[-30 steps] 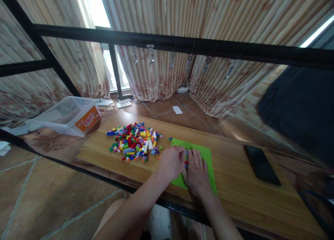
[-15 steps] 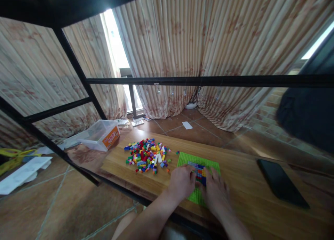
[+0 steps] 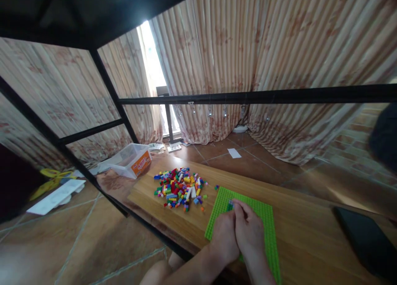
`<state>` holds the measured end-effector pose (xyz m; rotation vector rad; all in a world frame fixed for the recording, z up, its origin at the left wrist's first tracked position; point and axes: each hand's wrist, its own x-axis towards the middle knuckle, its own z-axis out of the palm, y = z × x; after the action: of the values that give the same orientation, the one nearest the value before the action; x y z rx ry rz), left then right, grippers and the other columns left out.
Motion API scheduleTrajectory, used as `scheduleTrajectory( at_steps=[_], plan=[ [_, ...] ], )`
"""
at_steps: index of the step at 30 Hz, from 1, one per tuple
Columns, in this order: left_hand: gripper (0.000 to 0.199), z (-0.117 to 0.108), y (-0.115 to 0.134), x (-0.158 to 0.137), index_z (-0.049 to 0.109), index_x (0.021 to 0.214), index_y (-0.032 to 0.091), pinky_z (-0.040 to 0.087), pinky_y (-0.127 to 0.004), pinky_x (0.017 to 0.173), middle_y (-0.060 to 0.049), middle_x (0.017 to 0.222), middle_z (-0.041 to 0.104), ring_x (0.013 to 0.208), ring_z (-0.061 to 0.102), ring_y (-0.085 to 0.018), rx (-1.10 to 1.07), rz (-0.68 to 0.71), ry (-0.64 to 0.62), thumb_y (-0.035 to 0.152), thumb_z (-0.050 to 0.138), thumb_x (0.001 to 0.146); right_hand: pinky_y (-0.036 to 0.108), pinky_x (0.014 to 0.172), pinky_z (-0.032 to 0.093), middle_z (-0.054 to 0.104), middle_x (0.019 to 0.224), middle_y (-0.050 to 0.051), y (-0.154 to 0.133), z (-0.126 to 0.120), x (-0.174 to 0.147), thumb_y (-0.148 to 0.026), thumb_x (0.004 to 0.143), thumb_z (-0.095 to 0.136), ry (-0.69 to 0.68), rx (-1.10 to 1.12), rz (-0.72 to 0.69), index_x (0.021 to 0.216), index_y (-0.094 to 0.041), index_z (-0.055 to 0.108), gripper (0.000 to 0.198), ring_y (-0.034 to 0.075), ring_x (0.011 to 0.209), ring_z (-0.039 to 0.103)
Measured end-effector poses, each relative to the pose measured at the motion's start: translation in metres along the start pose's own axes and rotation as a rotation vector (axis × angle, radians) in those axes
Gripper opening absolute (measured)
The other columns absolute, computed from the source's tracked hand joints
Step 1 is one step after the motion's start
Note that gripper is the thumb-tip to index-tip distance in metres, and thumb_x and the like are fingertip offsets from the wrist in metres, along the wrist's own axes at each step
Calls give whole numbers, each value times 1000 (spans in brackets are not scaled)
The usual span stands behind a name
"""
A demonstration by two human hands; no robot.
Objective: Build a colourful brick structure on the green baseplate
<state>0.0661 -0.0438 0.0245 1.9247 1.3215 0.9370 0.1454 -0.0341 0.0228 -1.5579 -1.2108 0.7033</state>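
1. Plastic building bricks in many colours point(image 3: 178, 188) lie heaped on the board, left of the hands; one small dark brick point(image 3: 216, 187) sits alone just beside the baseplate's far left corner.
2. Beyond the heap stands a clear plastic box with an orange label point(image 3: 122, 159); on the far right lies a flat black phone point(image 3: 366, 239), well apart from the hands.
3. A black metal rail point(image 3: 279, 97) crosses in front of the pleated beige curtains with reddish blotches point(image 3: 211, 62).
4. Under everything in use is a light-brown wooden board point(image 3: 310, 243); brown floor tiles point(image 3: 120, 243) show around it, with a white paper sheet point(image 3: 234, 153) beyond its far edge.
5. The square green studded baseplate point(image 3: 218, 202) rests on the board, partly covered by both hands.
6. The right hand point(image 3: 250, 231) is curled, its fingertips at a small group of bluish and green bricks point(image 3: 230, 205) over the baseplate; whether it pinches one cannot be told.
7. The left hand point(image 3: 223, 235) is bent in against the right, its fingertips hidden, so its grip is unclear.
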Motion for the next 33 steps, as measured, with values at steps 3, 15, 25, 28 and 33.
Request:
scheduleTrajectory(
  at_steps=[3, 15, 25, 28, 33],
  plan=[
    [18, -11, -11, 0, 69, 90, 14, 42, -23, 56, -7, 78, 70, 64, 60, -17, -30, 2, 35, 20, 55, 80, 40, 92, 44, 72, 103, 13, -9, 18, 0, -50, 82, 46, -51, 88, 24, 95, -15, 70, 44, 26, 99, 64],
    [25, -19, -17, 4, 68, 96, 13, 40, -22, 57, -8, 81, 69, 68, 58, -16, -242, -36, 45, 17, 48, 83, 37, 84, 48, 74, 93, 10, 5, 34, 3, -57, 74, 59, -41, 244, 206, 87, -16, 72, 45, 24, 88, 66],
    [32, 1, -16, 18, 64, 77, 12, 41, -21, 59, -3, 69, 59, 67, 51, -14, -614, -203, 126, 33, 44, 91, 30, 73, 52, 74, 96, 6, -13, 27, 6, -54, 66, 69, 43, 385, 448, 95, -17, 72, 47, 22, 87, 67],
    [32, -3, -15, 22, 62, 73, 13, 41, -21, 59, -2, 66, 57, 64, 49, -12, -689, -239, 150, 36, 48, 91, 29, 68, 52, 74, 87, 5, -23, 31, 7, -56, 68, 65, 45, 469, 539, 94, -16, 71, 48, 21, 80, 68],
    [29, -15, -20, 26, 65, 77, 15, 43, -21, 62, -1, 68, 59, 66, 51, -12, -765, -310, 184, 32, 46, 91, 30, 73, 52, 74, 93, 7, -35, 42, 6, -61, 73, 57, 32, 384, 525, 94, -16, 70, 51, 22, 86, 68]
  ],
)
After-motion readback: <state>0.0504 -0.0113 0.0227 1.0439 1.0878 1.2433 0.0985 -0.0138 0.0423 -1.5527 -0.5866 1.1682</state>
